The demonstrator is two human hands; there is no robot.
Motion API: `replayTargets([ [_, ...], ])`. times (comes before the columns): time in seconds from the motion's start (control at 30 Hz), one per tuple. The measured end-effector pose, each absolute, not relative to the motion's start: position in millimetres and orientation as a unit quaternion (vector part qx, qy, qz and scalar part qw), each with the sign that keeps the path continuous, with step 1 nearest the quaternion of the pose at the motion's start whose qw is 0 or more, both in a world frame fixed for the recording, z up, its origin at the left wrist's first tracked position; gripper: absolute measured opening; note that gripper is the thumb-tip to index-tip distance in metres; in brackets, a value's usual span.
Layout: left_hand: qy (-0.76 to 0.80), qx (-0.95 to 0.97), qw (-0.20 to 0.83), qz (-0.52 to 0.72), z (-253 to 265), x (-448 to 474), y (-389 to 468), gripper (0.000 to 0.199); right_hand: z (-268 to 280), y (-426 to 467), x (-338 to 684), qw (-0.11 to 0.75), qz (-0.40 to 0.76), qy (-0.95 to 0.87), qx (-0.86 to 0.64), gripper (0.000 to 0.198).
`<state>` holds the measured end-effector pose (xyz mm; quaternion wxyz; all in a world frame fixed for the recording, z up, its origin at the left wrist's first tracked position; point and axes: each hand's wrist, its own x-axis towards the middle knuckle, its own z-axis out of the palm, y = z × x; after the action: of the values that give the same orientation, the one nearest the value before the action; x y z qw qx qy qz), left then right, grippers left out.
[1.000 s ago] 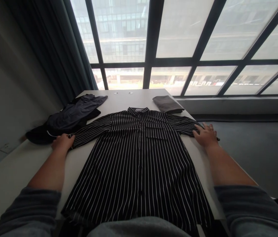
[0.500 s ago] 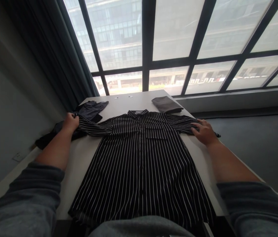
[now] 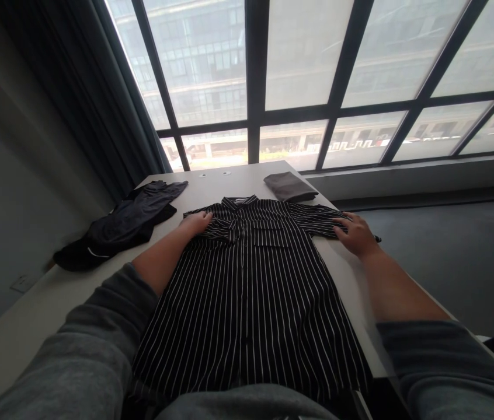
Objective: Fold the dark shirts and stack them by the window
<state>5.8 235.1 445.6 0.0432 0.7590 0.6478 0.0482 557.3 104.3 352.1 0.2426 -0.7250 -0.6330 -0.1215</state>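
A black shirt with white stripes (image 3: 247, 291) lies front up, its collar (image 3: 239, 202) towards the window and its hem near my body. My left hand (image 3: 198, 223) is closed on the left-side sleeve (image 3: 219, 230), which is folded in over the chest. At the other side, my right hand (image 3: 355, 233) rests with fingers spread on the right-side sleeve (image 3: 317, 220), which stretches outward to the table's edge. The end of that sleeve is partly hidden beneath the hand.
The white table (image 3: 212, 188) reaches almost to the window. A heap of dark clothes (image 3: 119, 224) lies along its left side. A folded grey cloth (image 3: 291, 186) sits at the far right corner. Beside the table hangs a dark curtain (image 3: 119, 116).
My left hand has moved right, carrying the left-side sleeve from beside the dark clothes inward over the shirt's chest. My right hand stays on the other sleeve. The view has shifted slightly.
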Motion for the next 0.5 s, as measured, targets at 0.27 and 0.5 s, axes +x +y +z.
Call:
replayTargets([
  [0.27, 0.729, 0.678, -0.012, 0.091, 381.9, -83.5, 165.6, 0.072, 343.2, 116.6, 559.3, 0.264, -0.146, -0.697, -0.651, 0.048],
  [0.5, 0.712, 0.696, -0.009, 0.091, 353.3, -114.2, 142.6, 0.051, 346.5, 120.3, 524.0, 0.231, -0.107, -0.764, -0.593, 0.044],
])
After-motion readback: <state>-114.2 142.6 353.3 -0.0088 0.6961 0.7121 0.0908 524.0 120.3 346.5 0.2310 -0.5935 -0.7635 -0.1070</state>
